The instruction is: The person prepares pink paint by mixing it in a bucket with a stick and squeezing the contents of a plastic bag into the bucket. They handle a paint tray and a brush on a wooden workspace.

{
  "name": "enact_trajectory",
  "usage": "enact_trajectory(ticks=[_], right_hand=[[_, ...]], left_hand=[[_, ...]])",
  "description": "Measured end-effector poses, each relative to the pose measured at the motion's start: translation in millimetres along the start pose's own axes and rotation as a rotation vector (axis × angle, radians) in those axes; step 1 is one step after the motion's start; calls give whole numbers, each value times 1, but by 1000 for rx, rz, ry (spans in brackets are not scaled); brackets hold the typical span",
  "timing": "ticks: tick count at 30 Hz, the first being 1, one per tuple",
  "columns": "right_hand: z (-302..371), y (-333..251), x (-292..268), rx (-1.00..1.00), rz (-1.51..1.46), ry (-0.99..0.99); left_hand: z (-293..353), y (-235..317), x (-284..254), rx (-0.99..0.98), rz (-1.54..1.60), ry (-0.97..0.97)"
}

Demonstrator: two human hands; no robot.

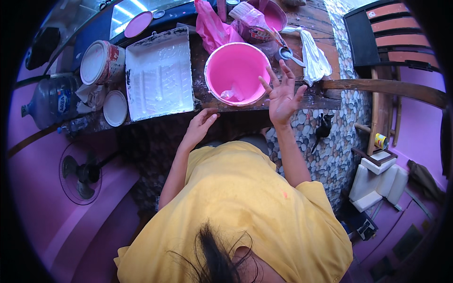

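Note:
My right hand (284, 98) is raised palm up beside a pink bucket (238, 46), its fingers spread and nothing in them. The thumb points right and the fingers point away from me. My left hand (200, 127) hovers just off the table's front edge, fingers loosely stretched to the right, holding nothing. Pink colour covers the bucket's inside, and a crumpled clear plastic piece (230, 94) lies at its near side. Left of the bucket sits a white paint tray (159, 70) with a ribbed slope and paint-stained rim.
A white paint pail (104, 63), a round lid (115, 108) and a large water bottle (59, 101) stand at the left. Behind the bucket are a pink plastic bag (214, 28) and a wrapped brush (250, 16). A white cloth (313, 59) hangs right. A black cat (323, 127) is on the floor.

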State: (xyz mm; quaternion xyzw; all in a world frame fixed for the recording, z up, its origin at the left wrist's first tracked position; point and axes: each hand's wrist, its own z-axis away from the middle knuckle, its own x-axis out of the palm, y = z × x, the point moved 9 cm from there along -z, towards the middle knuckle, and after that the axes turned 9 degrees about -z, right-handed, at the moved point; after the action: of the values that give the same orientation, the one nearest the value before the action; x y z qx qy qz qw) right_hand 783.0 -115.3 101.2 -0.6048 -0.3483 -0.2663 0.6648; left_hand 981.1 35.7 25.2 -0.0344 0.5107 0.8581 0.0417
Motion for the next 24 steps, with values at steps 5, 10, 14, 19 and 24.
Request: enact_trajectory(ticks=[5, 10, 14, 19, 24], right_hand=[[1, 8, 14, -78, 246, -149], [5, 3, 10, -85, 401, -198], [13, -19, -6, -76, 383, -87], [0, -59, -43, -105, 56, 131], [-10, -24, -38, 304, -1147, 144]], left_hand=[[0, -1, 1, -16, -33, -40], [1, 3, -1, -35, -47, -37], [3, 0, -6, -32, 1, 11], [5, -10, -6, -29, -24, -14], [2, -7, -1, -41, -35, -30]])
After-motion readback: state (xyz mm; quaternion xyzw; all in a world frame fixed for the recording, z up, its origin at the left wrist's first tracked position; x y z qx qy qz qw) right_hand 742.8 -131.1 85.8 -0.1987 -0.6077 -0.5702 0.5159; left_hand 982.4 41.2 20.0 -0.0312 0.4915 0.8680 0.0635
